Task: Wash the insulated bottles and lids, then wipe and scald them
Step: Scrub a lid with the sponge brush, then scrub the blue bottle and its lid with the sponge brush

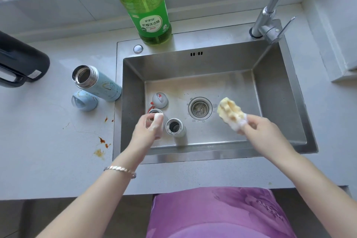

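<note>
Stainless-steel sink (pixel 270 83) set into a pale tabletop (pixel 48 160); both hands are over its basin. Left hand (pixel 148 127) has its fingers curled round the body of a white bottle (pixel 159 119), which stands open-mouthed at the basin's left side. Second open bottle (pixel 174 126) stands upright just beside it to the right, untouched. Grey lid (pixel 159 99) with a red mark sits on the basin floor just behind both. Right hand (pixel 257 127) pinches a foamy yellow sponge (pixel 229 111), held right of the drain strainer (pixel 200 109) and well apart from the bottles. Blue bottle (pixel 100 85) stands uncapped on the tabletop at the sink's left edge, its blue lid (pixel 84 100) just beside it, nearer the person. Green detergent bottle (pixel 148 15) stands on the rear sink ledge; tap (pixel 268 15) rises at the rear right corner. Dark jug (pixel 19 60) sits at the far left. Orange-brown stains (pixel 102 141) mark the tabletop near the left forearm; bracelet (pixel 119 170) on that wrist
</note>
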### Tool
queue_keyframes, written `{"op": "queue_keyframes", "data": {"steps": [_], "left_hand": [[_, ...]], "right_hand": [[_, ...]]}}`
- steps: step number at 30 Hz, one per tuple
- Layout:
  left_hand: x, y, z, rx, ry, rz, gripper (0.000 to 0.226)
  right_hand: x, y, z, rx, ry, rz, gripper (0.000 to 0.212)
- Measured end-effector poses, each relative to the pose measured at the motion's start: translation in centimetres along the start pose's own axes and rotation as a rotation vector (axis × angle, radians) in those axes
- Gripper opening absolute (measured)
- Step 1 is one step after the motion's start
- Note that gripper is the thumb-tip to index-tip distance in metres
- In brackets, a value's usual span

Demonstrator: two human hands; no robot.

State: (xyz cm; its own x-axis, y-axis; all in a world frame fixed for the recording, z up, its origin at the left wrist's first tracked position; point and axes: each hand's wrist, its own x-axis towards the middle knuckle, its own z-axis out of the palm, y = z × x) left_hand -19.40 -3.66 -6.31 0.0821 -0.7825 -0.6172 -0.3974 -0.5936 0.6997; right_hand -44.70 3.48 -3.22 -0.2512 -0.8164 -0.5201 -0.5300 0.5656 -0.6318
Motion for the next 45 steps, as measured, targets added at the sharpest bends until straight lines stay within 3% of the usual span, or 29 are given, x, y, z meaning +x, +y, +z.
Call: {"op": "queue_keyframes", "data": {"steps": [2,5,11,17,20,24,26,28,32,34,37,40,45], "left_hand": [[2.5,-1.6,0.4,0.226,0.029,0.079,0.046],[5.3,-3.6,2.0,0.396,-0.008,0.227,0.063],[7.6,-6.1,4.2,0.654,-0.065,0.4,0.066],[7.7,-6.9,4.8,0.786,-0.082,0.426,0.072],[6.9,-5.4,3.0,0.709,-0.011,0.473,0.067],[5.8,-3.3,-3.2,0.494,0.434,0.604,0.038],[5.9,-2.7,-7.4,0.41,0.621,0.537,0.038],[7.0,-2.3,-11.4,0.401,0.687,0.393,0.051],[11.0,-2.1,-16.9,0.451,0.641,0.136,0.088],[12.9,-2.5,-18.2,0.41,0.555,0.034,0.094],[14.8,-3.7,-18.9,0.39,0.451,0.024,0.082],[15.0,-4.4,-18.7,0.337,0.487,0.105,0.066],[9.2,-3.8,-16.1,0.07,0.518,0.167,0.067]], "right_hand": [[0.3,0.2,0.0,0.064,0.008,0.009,0.029],[0.9,0.4,0.5,0.12,0.006,0.034,0.026],[2.1,0.6,2.0,0.114,-0.034,0.08,0.023],[2.8,-0.1,3.8,0.061,-0.101,0.086,0.025],[3.1,-0.6,4.0,0.038,-0.13,0.089,0.025],[3.2,-1.9,3.9,0.065,-0.14,0.081,0.022],[3.2,-2.7,4.1,0.044,-0.143,0.064,0.018],[3.2,-3.8,4.6,0.03,-0.165,0.044,0.018],[3.2,-6.3,5.8,-0.026,-0.188,-0.004,0.026],[2.9,-7.5,6.4,-0.038,-0.183,-0.021,0.024],[2.2,-8.7,7.1,0.0,-0.166,-0.025,0.023],[1.3,-9.2,7.6,0.015,-0.153,-0.009,0.023],[-0.1,-9.0,7.7,0.066,-0.147,0.024,0.022]]}}
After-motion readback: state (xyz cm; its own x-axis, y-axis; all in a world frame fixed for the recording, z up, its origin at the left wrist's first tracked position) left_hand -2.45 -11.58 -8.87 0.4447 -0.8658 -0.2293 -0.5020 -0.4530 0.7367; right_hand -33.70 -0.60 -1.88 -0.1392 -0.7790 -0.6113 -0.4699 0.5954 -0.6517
